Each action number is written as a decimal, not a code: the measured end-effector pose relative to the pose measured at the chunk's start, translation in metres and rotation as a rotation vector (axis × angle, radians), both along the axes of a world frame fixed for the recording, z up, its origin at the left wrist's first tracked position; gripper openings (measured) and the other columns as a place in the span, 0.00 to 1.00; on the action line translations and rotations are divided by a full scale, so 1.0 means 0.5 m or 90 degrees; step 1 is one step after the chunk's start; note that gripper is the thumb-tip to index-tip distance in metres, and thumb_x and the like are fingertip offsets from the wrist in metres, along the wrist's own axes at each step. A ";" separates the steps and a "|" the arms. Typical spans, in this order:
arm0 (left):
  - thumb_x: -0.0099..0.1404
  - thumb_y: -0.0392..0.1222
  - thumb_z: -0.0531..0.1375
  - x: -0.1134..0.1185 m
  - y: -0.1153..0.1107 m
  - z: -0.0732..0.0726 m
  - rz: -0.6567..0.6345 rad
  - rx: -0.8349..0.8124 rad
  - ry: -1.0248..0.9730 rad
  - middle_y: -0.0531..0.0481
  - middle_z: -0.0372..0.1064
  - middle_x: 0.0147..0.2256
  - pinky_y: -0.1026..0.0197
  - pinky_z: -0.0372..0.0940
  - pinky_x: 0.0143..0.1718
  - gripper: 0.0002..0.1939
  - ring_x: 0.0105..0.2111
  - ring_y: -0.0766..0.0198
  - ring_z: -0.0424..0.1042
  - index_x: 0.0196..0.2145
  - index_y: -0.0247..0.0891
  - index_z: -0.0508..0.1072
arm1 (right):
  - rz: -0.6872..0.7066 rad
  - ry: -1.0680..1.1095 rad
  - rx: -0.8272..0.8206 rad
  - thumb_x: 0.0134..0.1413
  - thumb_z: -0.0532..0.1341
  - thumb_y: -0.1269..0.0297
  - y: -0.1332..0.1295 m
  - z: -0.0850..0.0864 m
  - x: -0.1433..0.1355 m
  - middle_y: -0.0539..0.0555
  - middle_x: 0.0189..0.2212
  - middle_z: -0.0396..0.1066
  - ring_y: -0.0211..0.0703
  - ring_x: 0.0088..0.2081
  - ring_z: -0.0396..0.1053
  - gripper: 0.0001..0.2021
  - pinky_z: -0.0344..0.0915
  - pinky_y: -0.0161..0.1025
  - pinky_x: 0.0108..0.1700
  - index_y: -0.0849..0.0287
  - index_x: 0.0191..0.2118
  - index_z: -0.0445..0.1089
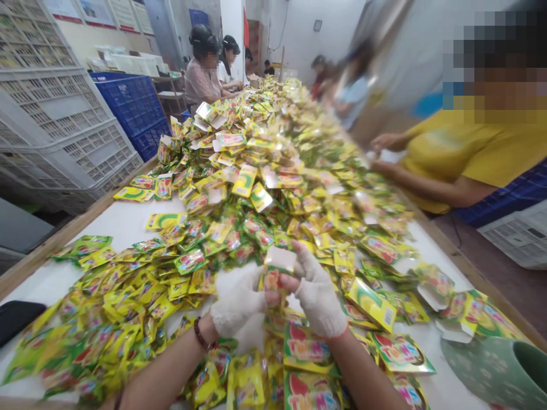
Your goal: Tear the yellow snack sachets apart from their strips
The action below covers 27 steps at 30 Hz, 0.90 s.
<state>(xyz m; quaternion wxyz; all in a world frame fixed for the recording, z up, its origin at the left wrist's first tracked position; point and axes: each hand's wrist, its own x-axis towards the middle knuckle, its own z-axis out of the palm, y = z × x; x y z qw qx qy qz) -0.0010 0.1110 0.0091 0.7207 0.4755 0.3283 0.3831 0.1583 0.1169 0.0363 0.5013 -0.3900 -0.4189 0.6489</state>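
Observation:
Both hands wear white gloves that leave the fingertips bare. Between them is a small printed carton [280, 261] with a white flap standing up at its top. My left hand [239, 299] is closed around the carton's left side, thumb in front. My right hand [318, 293] grips it from the right, with the thumb across the front and the fingers behind. Whether a packet is also between the thumbs is hard to make out. Loose yellow and green packets [154, 296] lie around my left forearm. Flat cartons with watermelon pictures [310, 347] lie under my right wrist.
A long heap of packets and cartons [243, 182] covers the wood-edged table. A dark phone-like object [19, 319] lies at left, a green floral cup [491, 364] at right. White crates [64, 125] and blue crates [128, 108] stand left. A person in yellow [461, 154] and others work alongside.

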 end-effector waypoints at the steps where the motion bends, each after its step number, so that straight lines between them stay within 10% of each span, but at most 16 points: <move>1: 0.58 0.49 0.65 0.000 -0.002 -0.003 -0.013 -0.005 0.007 0.43 0.71 0.42 0.59 0.66 0.40 0.22 0.40 0.60 0.71 0.46 0.35 0.69 | 0.006 -0.016 0.009 0.44 0.68 0.62 0.000 0.001 0.002 0.57 0.51 0.71 0.50 0.49 0.70 0.31 0.69 0.41 0.46 0.55 0.56 0.60; 10: 0.52 0.54 0.67 -0.012 -0.008 0.026 -0.053 -0.162 0.099 0.46 0.72 0.34 0.60 0.68 0.31 0.29 0.31 0.60 0.72 0.47 0.34 0.70 | 0.035 -0.302 0.142 0.53 0.61 0.55 0.002 0.000 0.026 0.54 0.38 0.76 0.47 0.39 0.71 0.14 0.68 0.40 0.40 0.56 0.42 0.76; 15: 0.54 0.48 0.67 -0.011 -0.001 0.024 -0.021 -0.006 0.145 0.50 0.72 0.34 0.63 0.66 0.36 0.23 0.35 0.63 0.70 0.46 0.35 0.72 | 0.010 -0.303 0.086 0.55 0.58 0.49 0.005 0.000 0.023 0.52 0.27 0.72 0.39 0.27 0.65 0.19 0.63 0.35 0.29 0.60 0.38 0.76; 27: 0.54 0.48 0.66 -0.011 -0.003 0.035 -0.065 -0.024 0.126 0.49 0.73 0.32 0.63 0.66 0.32 0.22 0.31 0.64 0.70 0.44 0.34 0.74 | 0.043 -0.322 0.065 0.51 0.63 0.56 0.011 -0.005 0.037 0.50 0.25 0.73 0.36 0.24 0.63 0.14 0.62 0.34 0.27 0.60 0.39 0.78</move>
